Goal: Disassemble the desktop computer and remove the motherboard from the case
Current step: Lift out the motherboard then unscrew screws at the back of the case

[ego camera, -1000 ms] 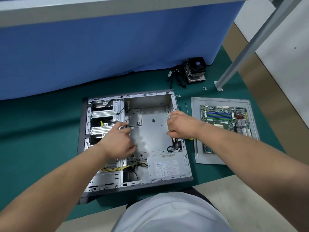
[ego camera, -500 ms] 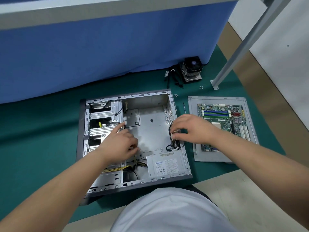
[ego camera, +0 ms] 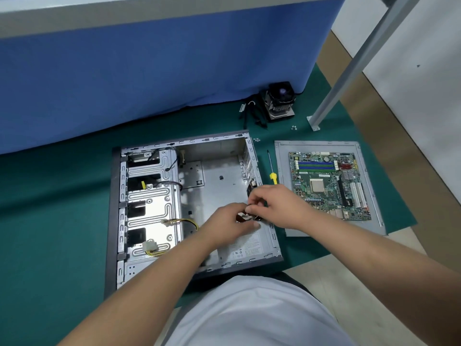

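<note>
Pinching cable bundle (ego camera: 245, 217): left hand (ego camera: 225, 227), right hand (ego camera: 279, 208) | motherboard (ego camera: 329, 186) right of both

Bare, matt grey sheet metal is lining the case (ego camera: 219, 171) I am working in, its stamped drive cage (ego camera: 149, 203) shining brighter. The mat (ego camera: 62, 221) underneath is looking like matt green cloth. The motherboard (ego camera: 326, 186) is lying glossy green on a dull grey metal panel (ego camera: 282, 221), beside a screwdriver (ego camera: 272, 174) with a yellow plastic handle.

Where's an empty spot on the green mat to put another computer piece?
The green mat lies bare left of the case, out to the blue cloth. Right of the case it is crowded: the screwdriver, then the side panel bearing the motherboard. Behind lie the cooler fan, cables and loose screws.
</note>
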The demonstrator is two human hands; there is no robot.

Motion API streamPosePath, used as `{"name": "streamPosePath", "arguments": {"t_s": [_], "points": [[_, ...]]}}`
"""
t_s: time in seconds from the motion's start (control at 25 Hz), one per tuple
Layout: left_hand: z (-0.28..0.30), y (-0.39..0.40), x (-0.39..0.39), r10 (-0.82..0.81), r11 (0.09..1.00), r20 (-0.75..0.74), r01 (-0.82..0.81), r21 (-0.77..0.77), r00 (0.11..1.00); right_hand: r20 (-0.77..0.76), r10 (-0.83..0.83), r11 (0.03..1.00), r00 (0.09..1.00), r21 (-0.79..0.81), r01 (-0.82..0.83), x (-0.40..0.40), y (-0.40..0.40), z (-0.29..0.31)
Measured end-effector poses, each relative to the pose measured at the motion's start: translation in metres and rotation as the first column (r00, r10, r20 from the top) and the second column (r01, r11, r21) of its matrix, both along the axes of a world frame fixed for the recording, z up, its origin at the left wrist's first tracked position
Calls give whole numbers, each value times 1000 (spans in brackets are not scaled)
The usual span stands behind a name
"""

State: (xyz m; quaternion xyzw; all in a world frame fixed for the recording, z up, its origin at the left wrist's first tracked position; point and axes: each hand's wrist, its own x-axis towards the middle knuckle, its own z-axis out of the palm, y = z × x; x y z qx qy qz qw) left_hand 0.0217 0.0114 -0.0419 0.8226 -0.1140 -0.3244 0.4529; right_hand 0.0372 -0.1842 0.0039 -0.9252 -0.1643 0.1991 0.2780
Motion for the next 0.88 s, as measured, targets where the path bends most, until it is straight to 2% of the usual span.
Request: {"name": "streamPosePath", "arguments": {"t_s": [0.08, 0.16, 0.24, 0.28, 0.32, 0.4, 0.44, 0.52, 0.64, 0.76, 0.88], "points": [[-4, 1, 2, 116, 993, 12, -117, 33, 993, -34, -60, 996, 998, 59, 62, 1, 14, -3], [-9, 8, 6, 243, 967, -2, -242, 78, 970, 11, -137, 987, 991, 90, 136, 5, 17, -4], [-14, 17, 8, 349, 934, -41, -344, 94, 936, 100, -285, 958, 953, 56, 280, 8, 9, -5], [-15, 21, 8, 384, 919, -44, -378, 111, 922, 81, -354, 935, 932, 6, 355, 9, 4, -7], [-16, 23, 8, 399, 910, -25, -393, 130, 917, -1, -397, 916, 918, -67, 396, 8, 1, -7], [-16, 23, 10, 353, 917, 52, -356, 181, 934, -210, -402, 910, 891, -199, 364, 5, 6, -12], [-16, 22, 12, 301, 924, 86, -313, 222, 950, -264, -403, 909, 876, -223, 351, 3, 10, -15], [-16, 20, 18, 187, 921, 108, -213, 327, 976, -243, -414, 903, 877, -230, 362, 0, 17, -21], [-10, 18, 26, 74, 881, 34, -82, 465, 997, -209, -421, 898, 883, -237, 371, 2, 19, -20], [-4, 16, 31, -67, 844, -40, 78, 530, 997, -216, -417, 896, 883, -262, 360, 0, 23, -16], [-6, 19, 34, -102, 822, -80, 129, 555, 992, -229, -415, 899, 880, -251, 359, -8, 30, -17]]}}
